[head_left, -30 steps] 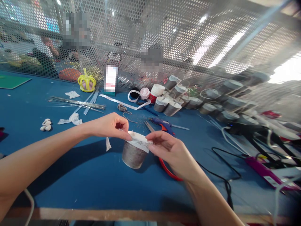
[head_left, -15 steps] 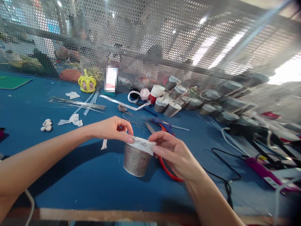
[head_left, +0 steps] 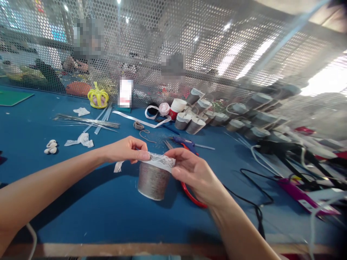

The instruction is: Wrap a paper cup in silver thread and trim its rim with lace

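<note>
Cup (head_left: 153, 182), mouth up, axis leaning slightly right; left hand (head_left: 128, 149), right hand (head_left: 195, 171) pinch lace (head_left: 160, 159).

My left forearm (head_left: 65, 171): bare, entering from the left edge, slanting up and inward; wrist nearly straight. My left hand (head_left: 148, 153): back uppermost, fingers curled, thumb stretched toward the right hand and pressed in a pinch. My right forearm (head_left: 235, 218): bare, rising from the lower edge, leaning inward to the left. My right hand (head_left: 172, 161): thumb side up, forefinger above, thumb below, the two bent in a pinching grip. Both hands: near each other, fingertips apart, at about equal height.
</note>
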`<action>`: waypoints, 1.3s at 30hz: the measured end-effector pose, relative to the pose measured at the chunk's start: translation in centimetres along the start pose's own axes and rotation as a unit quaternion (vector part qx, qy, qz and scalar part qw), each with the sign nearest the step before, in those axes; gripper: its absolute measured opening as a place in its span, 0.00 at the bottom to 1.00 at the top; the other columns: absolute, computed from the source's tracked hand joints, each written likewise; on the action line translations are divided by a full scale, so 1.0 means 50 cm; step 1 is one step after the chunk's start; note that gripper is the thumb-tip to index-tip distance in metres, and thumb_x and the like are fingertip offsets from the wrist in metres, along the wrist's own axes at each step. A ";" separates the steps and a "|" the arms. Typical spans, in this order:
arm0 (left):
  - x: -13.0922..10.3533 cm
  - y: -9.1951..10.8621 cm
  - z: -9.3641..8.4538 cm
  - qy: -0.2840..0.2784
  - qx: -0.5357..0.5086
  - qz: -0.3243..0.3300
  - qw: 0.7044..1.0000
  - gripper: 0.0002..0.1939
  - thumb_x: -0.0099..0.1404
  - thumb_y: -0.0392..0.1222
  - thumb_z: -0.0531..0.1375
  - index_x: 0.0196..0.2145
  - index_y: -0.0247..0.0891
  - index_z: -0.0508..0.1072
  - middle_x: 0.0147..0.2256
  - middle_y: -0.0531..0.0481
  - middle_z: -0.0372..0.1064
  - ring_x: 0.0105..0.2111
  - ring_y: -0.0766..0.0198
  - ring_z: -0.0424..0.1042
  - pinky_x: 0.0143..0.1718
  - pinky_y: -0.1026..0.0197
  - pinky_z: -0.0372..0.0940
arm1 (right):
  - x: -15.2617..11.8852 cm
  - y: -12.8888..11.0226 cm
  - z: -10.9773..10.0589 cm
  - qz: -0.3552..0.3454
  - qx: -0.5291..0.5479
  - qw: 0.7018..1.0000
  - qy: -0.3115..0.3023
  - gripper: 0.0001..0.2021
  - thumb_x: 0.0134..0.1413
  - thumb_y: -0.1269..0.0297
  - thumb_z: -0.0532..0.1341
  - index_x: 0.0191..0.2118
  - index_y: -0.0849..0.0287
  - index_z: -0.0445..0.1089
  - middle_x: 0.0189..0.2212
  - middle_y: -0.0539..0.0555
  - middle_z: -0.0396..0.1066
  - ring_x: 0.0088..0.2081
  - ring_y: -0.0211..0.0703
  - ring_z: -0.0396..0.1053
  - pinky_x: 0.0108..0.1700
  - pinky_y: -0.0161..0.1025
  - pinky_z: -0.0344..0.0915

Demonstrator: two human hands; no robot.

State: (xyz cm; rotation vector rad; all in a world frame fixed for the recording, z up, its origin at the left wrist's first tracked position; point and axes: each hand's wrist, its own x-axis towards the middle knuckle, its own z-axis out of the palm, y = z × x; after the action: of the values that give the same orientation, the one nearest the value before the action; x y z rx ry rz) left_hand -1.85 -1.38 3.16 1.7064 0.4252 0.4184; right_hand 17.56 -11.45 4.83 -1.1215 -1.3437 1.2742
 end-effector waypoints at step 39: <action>0.002 -0.002 0.007 0.051 -0.050 0.003 0.997 0.15 0.49 0.48 0.61 0.21 0.33 0.64 0.19 0.57 0.58 0.20 0.73 0.57 0.22 0.68 0.53 | -0.001 0.007 0.001 -0.055 -0.135 0.985 0.097 0.09 0.50 0.57 0.60 0.31 0.57 0.67 0.23 0.46 0.61 0.20 0.31 0.55 0.22 0.33 0.52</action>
State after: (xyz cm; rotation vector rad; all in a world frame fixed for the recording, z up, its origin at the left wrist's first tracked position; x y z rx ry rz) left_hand -1.61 -1.61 2.99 1.5940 0.4651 0.5240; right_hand 17.51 -11.51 4.46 -1.3012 -1.4361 0.8965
